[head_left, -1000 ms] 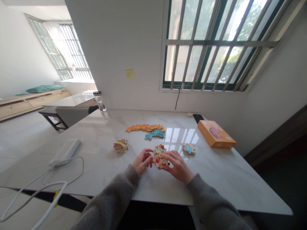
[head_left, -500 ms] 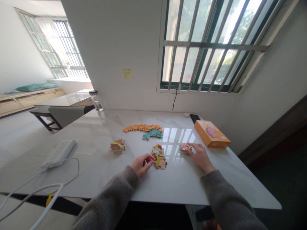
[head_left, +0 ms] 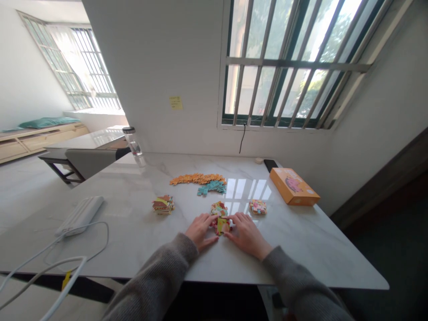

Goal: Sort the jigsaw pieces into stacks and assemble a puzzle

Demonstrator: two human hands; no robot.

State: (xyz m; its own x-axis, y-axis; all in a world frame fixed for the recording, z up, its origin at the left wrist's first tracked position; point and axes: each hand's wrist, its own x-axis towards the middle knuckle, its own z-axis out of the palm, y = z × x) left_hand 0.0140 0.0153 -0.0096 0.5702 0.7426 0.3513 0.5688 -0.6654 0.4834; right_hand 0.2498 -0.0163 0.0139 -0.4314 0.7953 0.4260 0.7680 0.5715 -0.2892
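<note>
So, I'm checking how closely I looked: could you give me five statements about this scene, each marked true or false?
1. The left hand and right hand are both at the middle puzzle pieces. True.
2. The orange box lies on the table's left side. False: it lies on the right.
3. The teal pieces lie nearer the person than the orange pieces. True.
4. The right-hand stack is under the fingers. False: neither hand touches it.
5. The bottle has a dark lid. True.

Colourful jigsaw pieces [head_left: 219, 208] lie bunched between the hands [head_left: 201, 231], the nearest yellow-green and pale pink.
</note>
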